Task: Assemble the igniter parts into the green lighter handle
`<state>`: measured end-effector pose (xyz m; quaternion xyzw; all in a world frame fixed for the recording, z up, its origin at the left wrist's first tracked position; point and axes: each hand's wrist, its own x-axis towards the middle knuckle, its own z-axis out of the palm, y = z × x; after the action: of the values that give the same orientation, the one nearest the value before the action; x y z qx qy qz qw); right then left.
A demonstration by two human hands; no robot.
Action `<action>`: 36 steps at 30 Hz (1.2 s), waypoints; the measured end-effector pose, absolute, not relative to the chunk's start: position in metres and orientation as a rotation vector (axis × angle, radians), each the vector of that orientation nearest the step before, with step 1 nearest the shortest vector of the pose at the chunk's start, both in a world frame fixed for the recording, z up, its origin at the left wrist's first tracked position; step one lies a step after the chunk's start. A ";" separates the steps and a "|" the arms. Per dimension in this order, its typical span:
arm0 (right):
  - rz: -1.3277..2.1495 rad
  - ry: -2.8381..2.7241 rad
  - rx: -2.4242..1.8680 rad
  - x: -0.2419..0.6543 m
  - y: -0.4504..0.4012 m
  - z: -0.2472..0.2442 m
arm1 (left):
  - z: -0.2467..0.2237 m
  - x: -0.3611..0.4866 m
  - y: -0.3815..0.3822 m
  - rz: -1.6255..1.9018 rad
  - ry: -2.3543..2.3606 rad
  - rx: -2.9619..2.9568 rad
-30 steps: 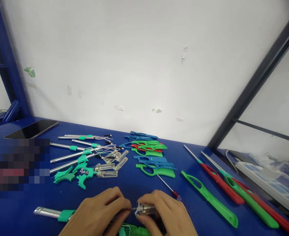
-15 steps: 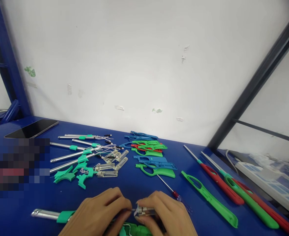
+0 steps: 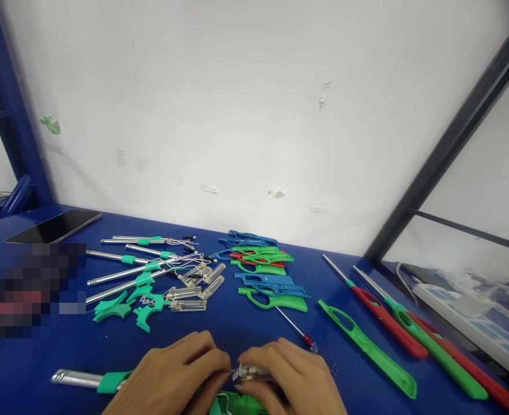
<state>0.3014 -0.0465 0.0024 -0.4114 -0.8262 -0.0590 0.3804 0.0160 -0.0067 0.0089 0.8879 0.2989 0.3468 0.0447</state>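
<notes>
Two hands work at the near edge of the view, with a strip of bare blue tabletop (image 3: 230,325) between them and the loose parts beyond. Left of that strip lie teal triggers (image 3: 112,310) and spare clear tanks (image 3: 188,305); a screwdriver (image 3: 308,341) sits just beyond the right hand (image 3: 295,374), and a green half-shell (image 3: 369,349) stretches away to its right. The wall (image 3: 237,104) closes off the far side.

The bottom of the frame cuts off both wrists and most of the green casing (image 3: 241,403) under the hands. The left hand (image 3: 174,374) hides the inner end of a metal tube (image 3: 75,377); its thumb and forefinger meet at a thin piece, but whether they grip it I cannot tell. Pixelation covers something at far left.

The right hand grasps a clear tank (image 3: 253,372) between thumb and fingers, just above the casing. The tank's long axis runs left to right, its fitted end facing the left fingertips. The tube lies nearly parallel, tip pointing left.
</notes>
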 end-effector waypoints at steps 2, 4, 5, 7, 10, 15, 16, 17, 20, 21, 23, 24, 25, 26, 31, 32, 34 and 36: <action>-0.162 -2.111 -1.051 0.301 -0.046 0.003 | 0.011 0.018 -0.006 1.093 0.947 2.699; -0.171 -2.118 -1.046 0.300 -0.047 0.004 | 0.013 0.020 -0.006 1.122 0.976 2.688; -0.185 -2.116 -1.050 0.300 -0.047 0.004 | 0.014 0.020 -0.006 1.133 0.986 2.685; -0.224 -2.091 -1.083 0.298 -0.049 0.003 | 0.015 0.021 -0.006 1.148 0.994 2.685; -0.247 -2.052 -1.148 0.297 -0.052 -0.001 | 0.015 0.021 -0.007 1.153 0.981 2.702; -0.174 -2.090 -1.127 0.298 -0.052 -0.005 | 0.014 0.019 -0.007 1.103 0.911 2.778; -0.168 -2.098 -1.108 0.299 -0.051 -0.004 | 0.014 0.018 -0.007 1.096 0.897 2.797; -0.171 -2.103 -1.090 0.299 -0.051 -0.004 | 0.015 0.018 -0.007 1.087 0.889 2.815; -0.208 -2.106 -1.071 0.300 -0.050 0.000 | 0.017 0.018 -0.006 1.069 0.886 2.860; -0.228 -2.104 -1.073 0.299 -0.050 0.001 | 0.018 0.018 -0.006 1.066 0.885 2.871; -0.255 -2.101 -1.074 0.297 -0.050 0.003 | 0.019 0.019 -0.006 1.068 0.893 2.886; -0.264 -2.100 -1.069 0.296 -0.050 0.004 | 0.020 0.020 -0.007 1.073 0.890 2.894; -0.269 -2.099 -1.063 0.295 -0.050 0.005 | 0.020 0.021 -0.007 1.074 0.885 2.903; -0.270 -2.097 -1.058 0.294 -0.049 0.005 | 0.021 0.021 -0.008 1.073 0.880 2.912; -0.283 -2.090 -1.064 0.293 -0.050 0.008 | 0.022 0.022 -0.009 1.049 0.850 2.934; -0.290 -2.093 -1.067 0.293 -0.050 0.010 | 0.022 0.022 -0.009 1.041 0.845 2.934; -0.304 -2.110 -1.074 0.295 -0.050 0.012 | 0.021 0.021 -0.008 1.027 0.849 2.933; -0.321 -2.127 -1.069 0.295 -0.051 0.015 | 0.019 0.021 -0.007 1.020 0.851 2.931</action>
<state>0.2953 -0.0505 0.0147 -0.4150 -0.8255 -0.1245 0.3616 0.0205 -0.0071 0.0190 0.9101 0.2644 0.3168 -0.0383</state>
